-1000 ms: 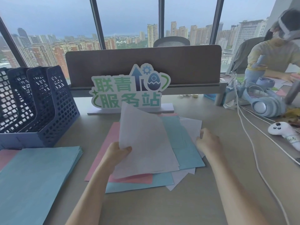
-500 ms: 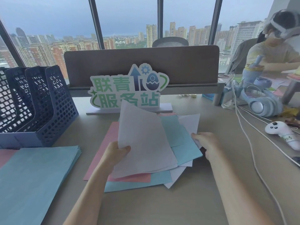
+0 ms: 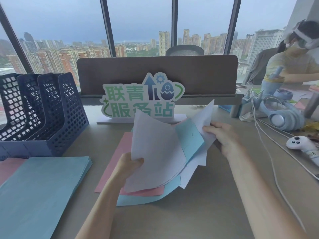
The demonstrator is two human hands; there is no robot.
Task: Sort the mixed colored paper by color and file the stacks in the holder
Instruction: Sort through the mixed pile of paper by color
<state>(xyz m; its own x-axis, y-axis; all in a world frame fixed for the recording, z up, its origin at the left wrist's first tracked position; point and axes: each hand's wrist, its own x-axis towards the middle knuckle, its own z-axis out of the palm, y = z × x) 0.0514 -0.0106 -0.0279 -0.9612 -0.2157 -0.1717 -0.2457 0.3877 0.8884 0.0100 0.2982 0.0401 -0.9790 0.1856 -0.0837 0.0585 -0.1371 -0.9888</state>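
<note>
Two grips carry the risk: our left hand (image 3: 129, 165) pinches white sheets (image 3: 155, 152) above the mixed pile (image 3: 146, 195) on the bench (image 3: 189, 221), our right hand (image 3: 222, 137) fingers curl on another white sheet (image 3: 204, 116), so loose blue paper (image 3: 189, 137) between may drag off.

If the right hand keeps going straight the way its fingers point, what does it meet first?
The right hand points left. Its fingers already pinch a white sheet; beyond that, probably the lifted blue sheet, though depth is unclear.
</note>
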